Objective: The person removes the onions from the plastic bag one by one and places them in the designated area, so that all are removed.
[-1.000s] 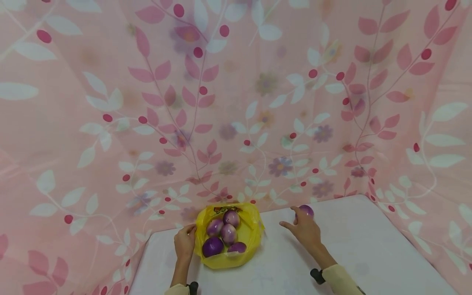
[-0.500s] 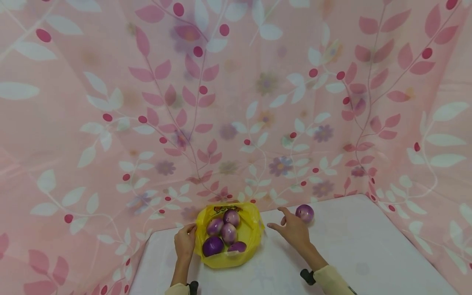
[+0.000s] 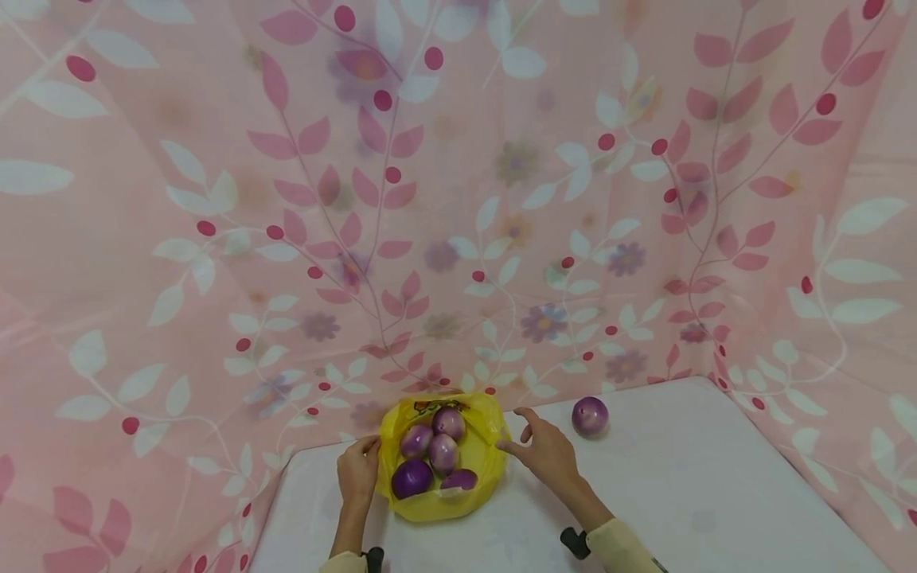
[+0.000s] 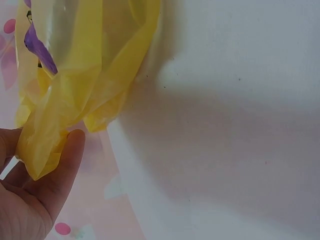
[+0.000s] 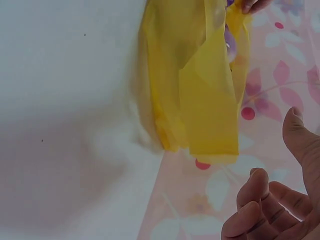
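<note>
A yellow plastic bag (image 3: 469, 508) stands with its mouth open on the white table, several glossy round purple fruits (image 3: 444, 454) inside. My left hand (image 3: 357, 477) pinches the left edge of the bag; in the left wrist view, a gathered corner of yellow plastic (image 4: 42, 145) sits between thumb and fingers. At the bag's right side is my right hand (image 3: 550, 460), thumb and fingers parted. The right wrist view shows that hand (image 5: 285, 200) holding nothing, a little short of the bag's loose yellow flap (image 5: 212, 115). One more purple fruit (image 3: 591, 416) lies on the table behind the right hand.
The white table (image 3: 680, 477) reaches forward to a pink cloth (image 3: 458, 199) printed with leaves and flowers, which hangs behind and on both sides. Dark wrist-worn devices sit at both sleeves, such as the right one (image 3: 575, 543).
My right hand has moved left, away from the lone purple fruit, to the bag's right edge, uncovering the fruit. The left hand keeps its hold on the bag.
</note>
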The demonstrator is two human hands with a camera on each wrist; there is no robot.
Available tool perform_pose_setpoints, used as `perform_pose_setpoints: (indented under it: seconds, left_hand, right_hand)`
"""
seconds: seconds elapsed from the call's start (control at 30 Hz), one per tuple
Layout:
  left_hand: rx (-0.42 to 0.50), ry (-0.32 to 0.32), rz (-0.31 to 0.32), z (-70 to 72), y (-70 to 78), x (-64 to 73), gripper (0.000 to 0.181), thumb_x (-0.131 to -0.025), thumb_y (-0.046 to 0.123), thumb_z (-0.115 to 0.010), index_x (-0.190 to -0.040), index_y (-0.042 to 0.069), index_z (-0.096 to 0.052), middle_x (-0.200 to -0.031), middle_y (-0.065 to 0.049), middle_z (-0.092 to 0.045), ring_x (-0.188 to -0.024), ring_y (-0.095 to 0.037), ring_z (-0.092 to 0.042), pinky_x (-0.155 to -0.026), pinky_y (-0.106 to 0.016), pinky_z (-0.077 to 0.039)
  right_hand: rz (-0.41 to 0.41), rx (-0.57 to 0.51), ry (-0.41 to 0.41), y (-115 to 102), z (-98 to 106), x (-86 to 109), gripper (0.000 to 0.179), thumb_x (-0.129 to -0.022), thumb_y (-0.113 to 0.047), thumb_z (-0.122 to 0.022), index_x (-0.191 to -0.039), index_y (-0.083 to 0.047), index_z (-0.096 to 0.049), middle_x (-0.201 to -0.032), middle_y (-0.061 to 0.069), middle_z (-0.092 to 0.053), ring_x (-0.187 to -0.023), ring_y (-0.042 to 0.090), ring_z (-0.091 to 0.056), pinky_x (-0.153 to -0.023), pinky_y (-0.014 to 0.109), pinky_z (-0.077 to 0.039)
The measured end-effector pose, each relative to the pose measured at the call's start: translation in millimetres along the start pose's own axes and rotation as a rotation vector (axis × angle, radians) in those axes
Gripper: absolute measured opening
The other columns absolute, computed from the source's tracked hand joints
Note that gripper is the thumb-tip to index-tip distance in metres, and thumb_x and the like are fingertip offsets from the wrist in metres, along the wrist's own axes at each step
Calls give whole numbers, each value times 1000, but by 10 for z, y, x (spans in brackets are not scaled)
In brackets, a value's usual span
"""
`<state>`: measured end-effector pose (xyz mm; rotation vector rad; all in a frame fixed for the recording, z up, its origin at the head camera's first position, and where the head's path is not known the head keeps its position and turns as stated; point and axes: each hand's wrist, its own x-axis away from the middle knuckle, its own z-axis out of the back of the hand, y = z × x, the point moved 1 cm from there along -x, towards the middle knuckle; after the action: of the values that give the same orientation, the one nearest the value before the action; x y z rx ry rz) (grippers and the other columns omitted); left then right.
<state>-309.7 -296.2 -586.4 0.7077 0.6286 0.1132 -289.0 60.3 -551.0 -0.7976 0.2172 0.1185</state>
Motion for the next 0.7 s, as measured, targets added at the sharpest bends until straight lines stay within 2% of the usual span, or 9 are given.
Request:
perform_pose_setpoints:
  seconds: [0.7]
  left_hand:
    - [-16, 6, -13, 10, -14, -3, 11, -89, 2, -72, -97, -1, -77, -91, -16, -74, -83, -37, -70, -69, -51, -56]
  right_hand:
    - [62, -32, -97, -251, -301, 42, 67, -76, -55, -79, -126, -14, -60, -72, -12, -53, -58, 8, -46, -50, 25, -40]
